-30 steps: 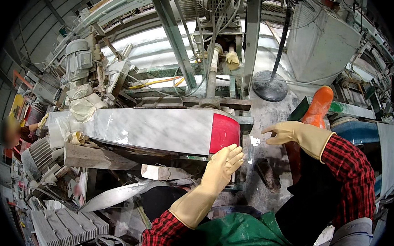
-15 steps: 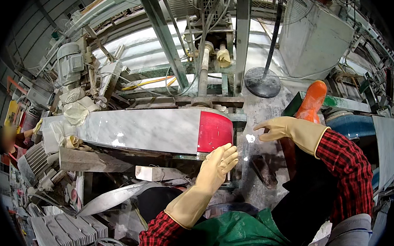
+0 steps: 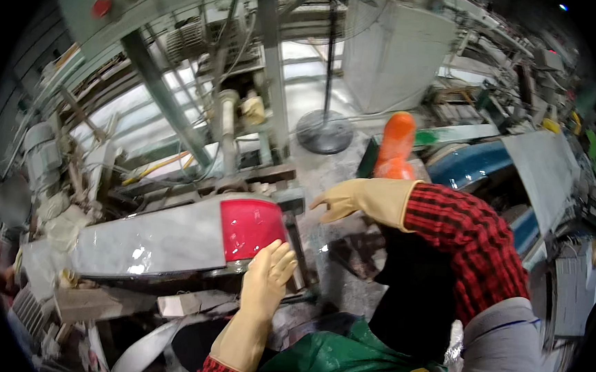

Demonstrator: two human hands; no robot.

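Note:
My left hand (image 3: pixel 267 275), in a cream rubber glove, is raised with its fingers loosely extended and nothing in it. Its fingertips overlap the lower edge of a glossy red section (image 3: pixel 252 228); whether they touch cannot be made out. That red section forms the right end of a long grey-white strip (image 3: pixel 149 239) with a wet shine, lying across a machine frame. My right hand (image 3: pixel 362 201), gloved the same way, hangs to the right of it, palm down. Its thumb and fingers are apart, and it holds nothing.
An orange rounded object (image 3: pixel 395 146) stands beyond my right forearm. Behind is a fan stand with a round black base (image 3: pixel 324 132). Farther right a grey sheet (image 3: pixel 537 176) lies over a blue curved surface (image 3: pixel 476 164). A wooden block (image 3: pixel 100 303) sits below the strip.
My view has swung to the right, so the strip, fan stand and orange object sit farther left. Both hands stay raised in much the same pose. The picture is more blurred.

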